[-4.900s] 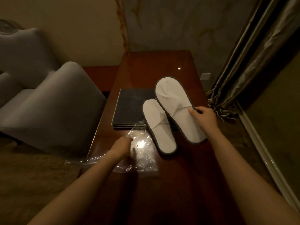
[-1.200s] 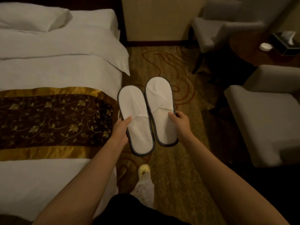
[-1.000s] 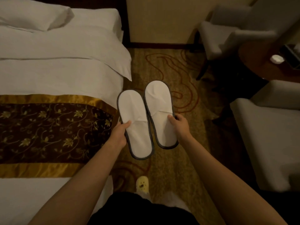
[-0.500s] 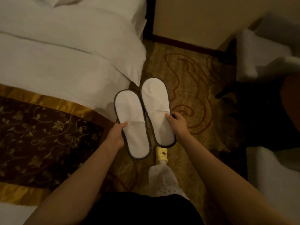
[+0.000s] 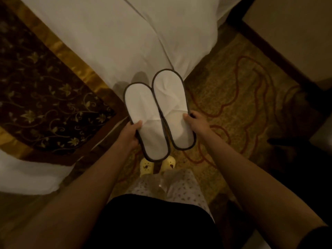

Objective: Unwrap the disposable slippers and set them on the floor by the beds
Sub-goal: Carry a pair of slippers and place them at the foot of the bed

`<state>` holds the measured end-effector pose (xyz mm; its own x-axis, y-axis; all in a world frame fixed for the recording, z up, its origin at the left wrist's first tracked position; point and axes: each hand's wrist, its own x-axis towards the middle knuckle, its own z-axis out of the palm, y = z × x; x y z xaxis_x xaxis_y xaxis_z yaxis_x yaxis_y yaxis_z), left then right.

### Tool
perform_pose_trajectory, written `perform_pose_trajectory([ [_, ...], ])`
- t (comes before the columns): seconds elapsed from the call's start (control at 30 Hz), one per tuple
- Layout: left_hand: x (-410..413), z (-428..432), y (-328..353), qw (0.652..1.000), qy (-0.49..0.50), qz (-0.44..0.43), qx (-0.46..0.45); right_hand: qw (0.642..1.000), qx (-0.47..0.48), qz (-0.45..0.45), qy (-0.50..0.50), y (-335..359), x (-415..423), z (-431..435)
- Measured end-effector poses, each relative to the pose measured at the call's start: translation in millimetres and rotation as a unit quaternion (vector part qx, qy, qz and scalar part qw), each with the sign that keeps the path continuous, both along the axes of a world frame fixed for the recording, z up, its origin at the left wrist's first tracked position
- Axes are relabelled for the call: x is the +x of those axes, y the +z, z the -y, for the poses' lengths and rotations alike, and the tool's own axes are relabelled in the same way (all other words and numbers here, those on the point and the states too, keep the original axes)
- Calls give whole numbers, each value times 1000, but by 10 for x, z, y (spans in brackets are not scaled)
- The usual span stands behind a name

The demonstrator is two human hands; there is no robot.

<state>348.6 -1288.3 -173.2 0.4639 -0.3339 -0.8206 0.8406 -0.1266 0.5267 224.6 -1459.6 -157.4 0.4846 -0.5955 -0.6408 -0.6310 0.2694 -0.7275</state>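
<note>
Two white disposable slippers with dark piping are out of their wrap and held side by side in the air, soles down and toes pointing away from the person. The left slipper (image 5: 146,121) sits a little nearer the body; the right slipper (image 5: 171,108) overlaps its inner edge slightly. The left hand (image 5: 130,134) pinches its slipper at the outer rim near the middle, thumb on top and the other fingers hidden beneath. The right hand (image 5: 196,123) does the same on the outer rim of the other slipper. Both hands are closed on the thin edge only.

Beyond the left grip lies the bed (image 5: 111,38), its white duvet and its dark runner (image 5: 41,97) with gold trim. Beyond and below the right grip lies the patterned carpet (image 5: 233,97). Directly beneath the held pair are the person's yellow shoes (image 5: 158,164).

The step in hand looks like lowering the pair to the floor. To do it well, bend down and keep both slippers level. Lower them onto the carpet on the side of the right grip, just clear of the overhanging duvet and ahead of the yellow shoes. Let go only once the soles lie flat, then nudge them parallel, heels towards the bed.
</note>
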Motion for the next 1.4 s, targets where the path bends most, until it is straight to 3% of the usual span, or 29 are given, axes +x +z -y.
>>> perform_pose_trajectory([
  [0.23, -161, 136, -218, 993, 116, 7, 13, 994, 62, -16, 93, -283, 141, 348],
  [0.43, -507, 242, -803, 971, 239, -1, 32, 976, 80, -44, 198, -833, 227, 608],
  [0.87, -942, 78, -2852, 936, 348, -9, 52, 945, 81, -36, 315, -2964, 209, 583],
  [1.17, -1037, -217, -4561, 920, 388, -22, 56, 954, 65, -29, 291, -4700, 249, 317],
  [1.4, -862, -470, -5464, 920, 384, 6, 82, 960, 52, -39, 272, -5742, 548, 24],
])
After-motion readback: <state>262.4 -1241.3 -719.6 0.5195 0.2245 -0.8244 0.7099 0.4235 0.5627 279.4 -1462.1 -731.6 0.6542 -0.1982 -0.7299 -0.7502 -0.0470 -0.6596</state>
